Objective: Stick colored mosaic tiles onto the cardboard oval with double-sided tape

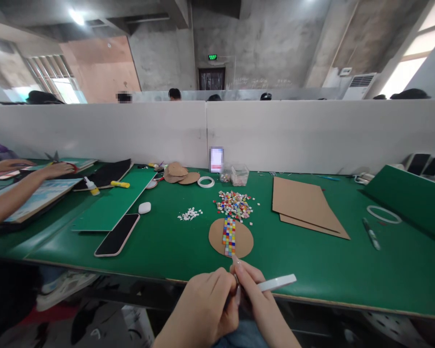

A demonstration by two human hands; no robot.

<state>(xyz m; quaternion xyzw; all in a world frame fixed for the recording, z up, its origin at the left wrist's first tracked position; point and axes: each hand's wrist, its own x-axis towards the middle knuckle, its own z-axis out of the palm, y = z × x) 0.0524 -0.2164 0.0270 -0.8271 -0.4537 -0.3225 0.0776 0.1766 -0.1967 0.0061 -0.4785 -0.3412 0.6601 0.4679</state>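
My left hand (206,302) and my right hand (255,292) meet at the front edge of the table, fingertips pressed together. Out of my right hand a slim white handle (279,282) sticks to the right; its working end is hidden by the fingers. The left fingers are curled into a pinch, and whatever they grip cannot be made out. Just beyond the fingertips lies a round cardboard disc (244,239), with a strip of small coloured mosaic tiles (229,237) running down its middle. Behind it spreads a pile of loose mosaic tiles (235,204), with small white pieces (190,214) to its left.
A phone (118,235), earbud case (144,208) and green board (118,203) lie left. Cardboard sheets (304,203), a marker (371,234) and a white ring (384,214) are right. Cardboard discs (176,172) and clear boxes (239,175) stand behind. Another person's hand (60,169) holds scissors.
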